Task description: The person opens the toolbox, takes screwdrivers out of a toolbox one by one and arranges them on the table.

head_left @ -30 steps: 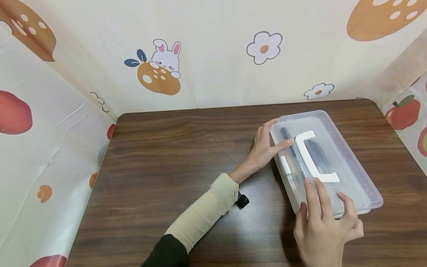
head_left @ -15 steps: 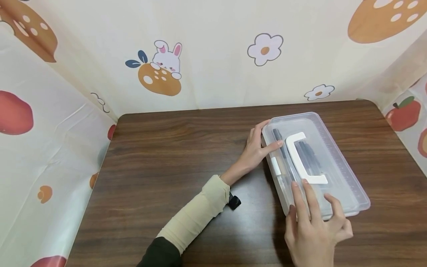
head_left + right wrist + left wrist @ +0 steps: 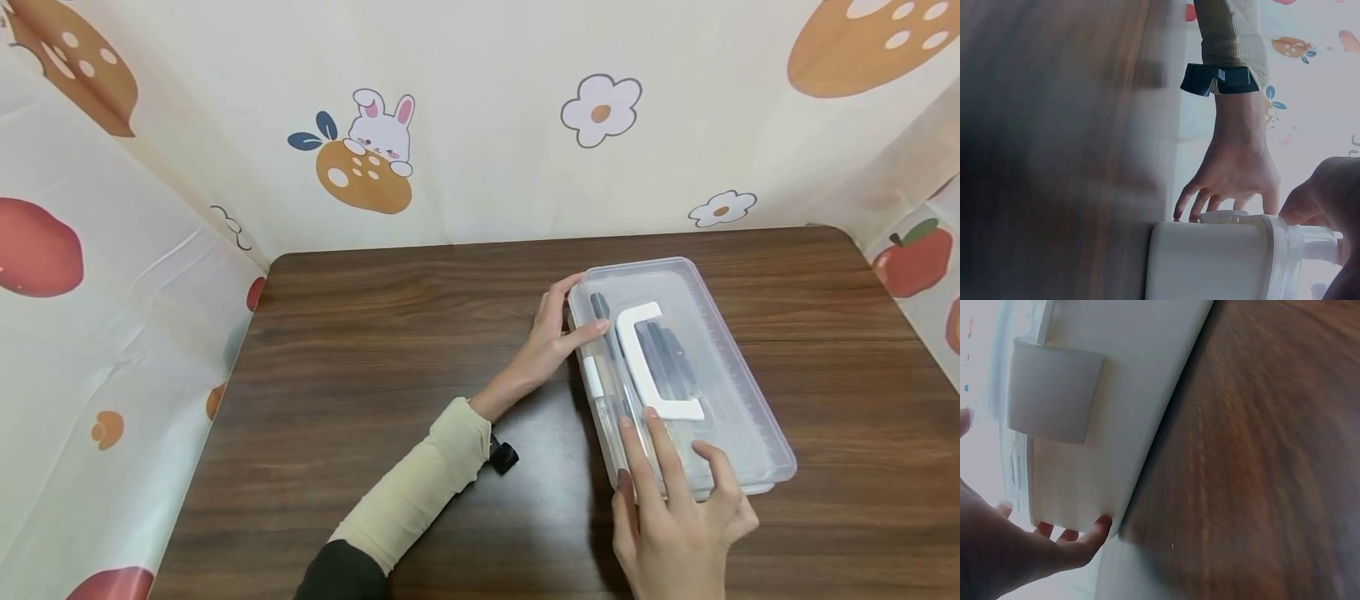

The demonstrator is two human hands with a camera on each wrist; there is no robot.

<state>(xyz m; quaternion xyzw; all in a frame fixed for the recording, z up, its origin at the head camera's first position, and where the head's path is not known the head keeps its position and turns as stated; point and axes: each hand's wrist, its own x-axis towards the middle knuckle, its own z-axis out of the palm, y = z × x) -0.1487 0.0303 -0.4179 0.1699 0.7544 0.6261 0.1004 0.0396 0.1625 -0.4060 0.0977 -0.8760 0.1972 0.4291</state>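
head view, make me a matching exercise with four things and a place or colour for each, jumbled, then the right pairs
Things
1. left hand
2. right hand
3. handle
4. table

Places and colours
A. dark brown, wood-grained
B. at the near end of the box
C. by the far left corner of the box
D. white, on the lid

Right pairs: 1-C, 2-B, 3-D, 4-A

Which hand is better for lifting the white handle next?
Probably the right hand: its fingertips lie by the white handle, while the left hand grips the box at its far left corner.
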